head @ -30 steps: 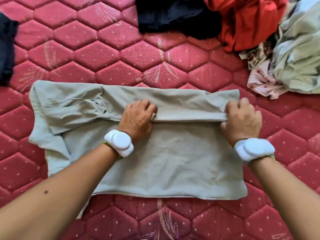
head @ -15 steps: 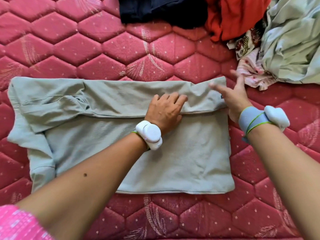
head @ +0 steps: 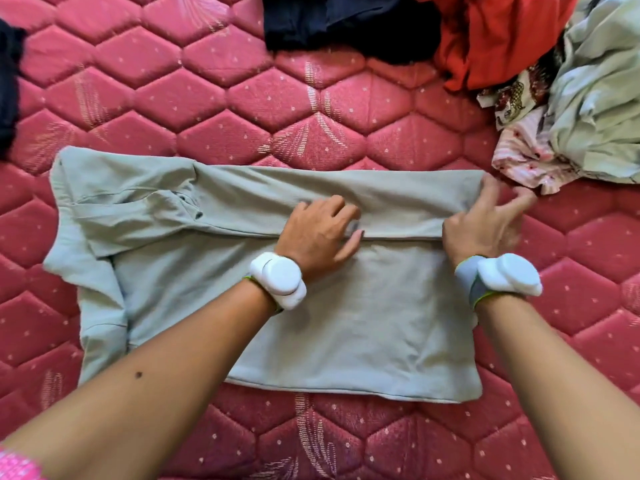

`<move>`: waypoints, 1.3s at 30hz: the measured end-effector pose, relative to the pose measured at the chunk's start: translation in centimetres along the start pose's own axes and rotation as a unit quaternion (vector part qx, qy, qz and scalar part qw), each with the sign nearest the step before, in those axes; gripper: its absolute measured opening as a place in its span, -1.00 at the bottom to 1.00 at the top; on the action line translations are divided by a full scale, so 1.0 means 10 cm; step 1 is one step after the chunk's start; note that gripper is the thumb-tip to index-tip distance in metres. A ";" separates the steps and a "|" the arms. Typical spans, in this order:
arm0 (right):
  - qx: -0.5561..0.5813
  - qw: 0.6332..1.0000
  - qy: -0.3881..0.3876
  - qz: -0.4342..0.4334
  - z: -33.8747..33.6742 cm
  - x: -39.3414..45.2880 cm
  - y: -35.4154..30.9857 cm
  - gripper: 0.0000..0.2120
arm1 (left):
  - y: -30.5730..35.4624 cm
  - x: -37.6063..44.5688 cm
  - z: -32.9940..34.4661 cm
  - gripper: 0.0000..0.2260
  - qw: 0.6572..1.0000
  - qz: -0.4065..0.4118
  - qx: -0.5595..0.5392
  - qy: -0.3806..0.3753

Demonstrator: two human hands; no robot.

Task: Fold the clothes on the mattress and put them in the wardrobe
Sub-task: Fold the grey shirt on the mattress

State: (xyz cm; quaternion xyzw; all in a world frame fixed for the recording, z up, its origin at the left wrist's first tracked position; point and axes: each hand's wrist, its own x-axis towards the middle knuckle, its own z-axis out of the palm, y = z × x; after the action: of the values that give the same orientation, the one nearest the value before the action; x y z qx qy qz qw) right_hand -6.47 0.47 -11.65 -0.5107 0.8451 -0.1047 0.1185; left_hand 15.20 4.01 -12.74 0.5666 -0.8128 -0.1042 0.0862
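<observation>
My left hand (head: 320,233) lies flat with fingers spread, pressing the folded band of the grey shirt (head: 346,306), my right hand (head: 485,223) loose-fingered at its right edge, shirt spread on the red mattress (head: 225,109)

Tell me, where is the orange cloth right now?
In the head view the orange cloth is crumpled at the top right of the mattress, between the dark cloth on its left and the pale green cloth on its right.

White wrist devices (head: 278,279) (head: 509,275); pink sleeve (head: 15,465) at lower left corner.
</observation>
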 end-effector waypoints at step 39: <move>-0.087 0.850 -0.272 -0.443 1.10 -1.78 -2.80 -0.22 | -2.93 -1.69 -0.87 -0.29 0.992 -0.125 -0.019 -0.011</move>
State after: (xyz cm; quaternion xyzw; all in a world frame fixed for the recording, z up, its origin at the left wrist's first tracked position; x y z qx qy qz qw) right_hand 28.34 2.85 -12.06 -0.8472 0.4689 0.0714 0.2395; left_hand 49.65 9.39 -12.56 0.6610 -0.7342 -0.1361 0.0740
